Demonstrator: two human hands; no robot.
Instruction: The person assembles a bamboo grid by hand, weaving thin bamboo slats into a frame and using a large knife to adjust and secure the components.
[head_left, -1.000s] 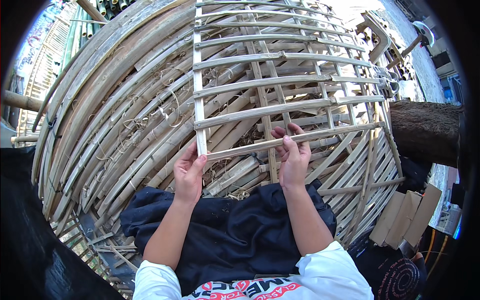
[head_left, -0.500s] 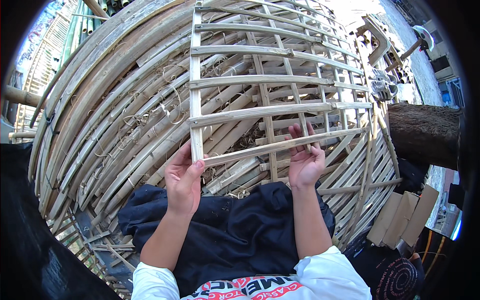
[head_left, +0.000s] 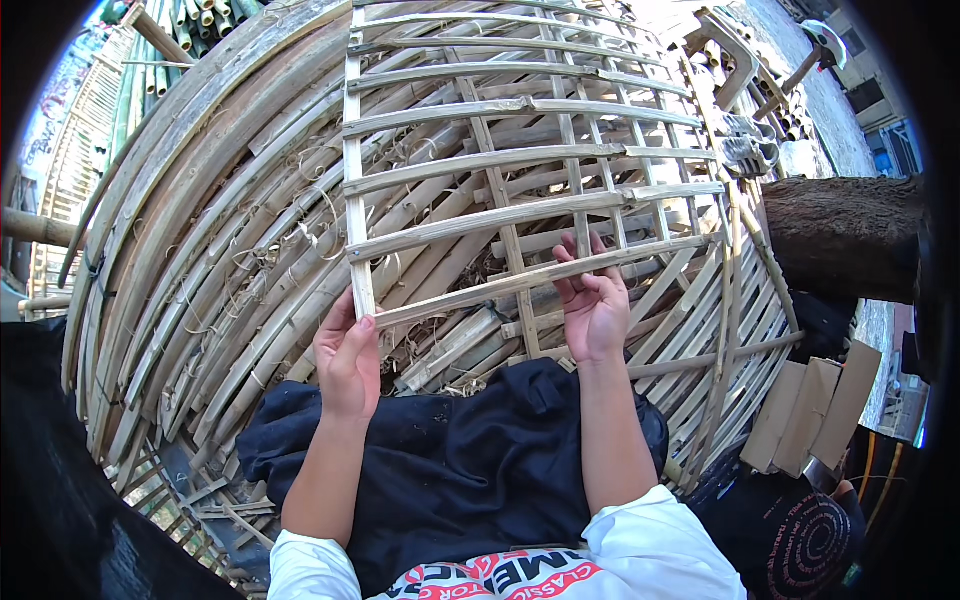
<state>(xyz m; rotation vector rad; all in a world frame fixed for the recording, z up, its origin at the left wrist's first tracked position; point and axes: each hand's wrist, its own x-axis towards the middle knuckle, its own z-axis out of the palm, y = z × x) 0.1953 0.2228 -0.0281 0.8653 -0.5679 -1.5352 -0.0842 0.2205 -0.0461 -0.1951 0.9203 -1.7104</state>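
Observation:
A lattice panel of split bamboo slats (head_left: 470,226) stretches out before me, its long slats crossed by thinner strips. At its near left corner, my left hand (head_left: 346,362) grips the upright end strip and the nearest slat, thumb in front. My right hand (head_left: 596,305) is at the nearest slat (head_left: 470,296), farther to the right. Its fingers curl up behind that slat, beside the lower end of a cross strip, and the fingertips are partly hidden. Dark cloth (head_left: 470,450) covers my lap below both hands.
Curved bamboo strips (head_left: 220,230) lie in a large stack beneath and left of the panel, with curly shavings on them. A thick log (head_left: 845,235) juts in at right. Cardboard (head_left: 805,415) sits at lower right; a hammer-like tool (head_left: 815,60) stands at upper right.
The lattice panel has shifted left, with both hands moving left along with it. My right hand is also slightly higher, its fingers still behind the near slat.

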